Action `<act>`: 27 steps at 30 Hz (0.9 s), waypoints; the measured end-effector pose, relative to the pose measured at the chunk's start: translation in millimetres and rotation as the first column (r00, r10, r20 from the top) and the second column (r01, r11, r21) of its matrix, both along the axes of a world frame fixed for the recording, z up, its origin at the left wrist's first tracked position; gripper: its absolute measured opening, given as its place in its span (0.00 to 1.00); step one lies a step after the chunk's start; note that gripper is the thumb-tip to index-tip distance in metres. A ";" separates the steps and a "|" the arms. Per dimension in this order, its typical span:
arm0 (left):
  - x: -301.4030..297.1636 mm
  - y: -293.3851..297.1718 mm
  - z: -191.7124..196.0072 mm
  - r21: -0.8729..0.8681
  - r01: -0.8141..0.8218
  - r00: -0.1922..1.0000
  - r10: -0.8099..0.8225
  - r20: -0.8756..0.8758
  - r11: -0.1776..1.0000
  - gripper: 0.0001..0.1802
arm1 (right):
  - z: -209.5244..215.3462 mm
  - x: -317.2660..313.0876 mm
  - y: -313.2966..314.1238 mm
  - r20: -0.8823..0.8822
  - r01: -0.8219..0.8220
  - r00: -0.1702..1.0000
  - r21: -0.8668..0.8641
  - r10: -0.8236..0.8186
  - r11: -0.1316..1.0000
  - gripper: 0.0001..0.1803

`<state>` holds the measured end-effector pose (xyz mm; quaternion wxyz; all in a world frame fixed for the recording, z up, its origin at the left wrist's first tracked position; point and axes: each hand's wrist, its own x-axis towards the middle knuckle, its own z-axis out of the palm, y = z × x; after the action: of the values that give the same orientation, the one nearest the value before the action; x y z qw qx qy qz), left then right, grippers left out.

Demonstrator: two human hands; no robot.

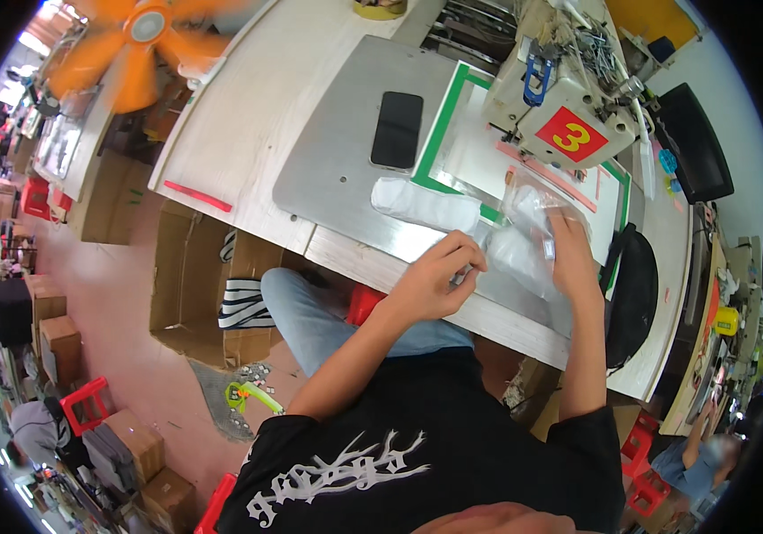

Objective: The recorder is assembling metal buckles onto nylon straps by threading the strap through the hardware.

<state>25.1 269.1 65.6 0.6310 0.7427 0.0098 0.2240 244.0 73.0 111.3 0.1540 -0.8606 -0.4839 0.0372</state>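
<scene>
I am looking down at a crowded workshop, where a pale worktable [248, 116] is carrying a grey metal plate [337, 151] and a sewing machine [559, 107]. A clear plastic bag [524, 236] holding something white is lying at the plate's near edge. My left hand [439, 280] is pinching its near corner; my right hand [568, 254] is pressing flat on top. I am judging it light, limp and slippery, best gripped at the edges. It is looking crinkled and glossy.
</scene>
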 end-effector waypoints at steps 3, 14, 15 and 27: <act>-19.0 27.2 4.7 0.124 -0.214 0.974 0.203 0.098 0.969 0.15 | 19.7 -28.8 -7.5 -0.016 0.044 0.999 0.032 -0.043 0.999 0.30; -9.4 105.2 11.8 0.563 -0.329 0.902 0.429 -0.052 0.758 0.27 | 84.3 -71.2 16.5 0.058 0.178 0.979 0.211 -0.194 0.961 0.15; -8.9 104.7 12.3 0.547 -0.303 0.908 0.411 -0.084 0.781 0.24 | 84.0 -74.1 21.0 0.058 0.177 0.979 0.211 -0.193 0.961 0.15; -68.0 83.6 30.3 0.552 -0.133 0.976 0.205 -0.071 0.823 0.12 | 34.3 -86.4 96.8 -0.357 -0.120 0.913 0.223 0.195 0.967 0.11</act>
<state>-42.9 352.7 95.9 0.3696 0.9001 0.0519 0.2249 157.6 169.7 145.5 0.3243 -0.7761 -0.5148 0.1659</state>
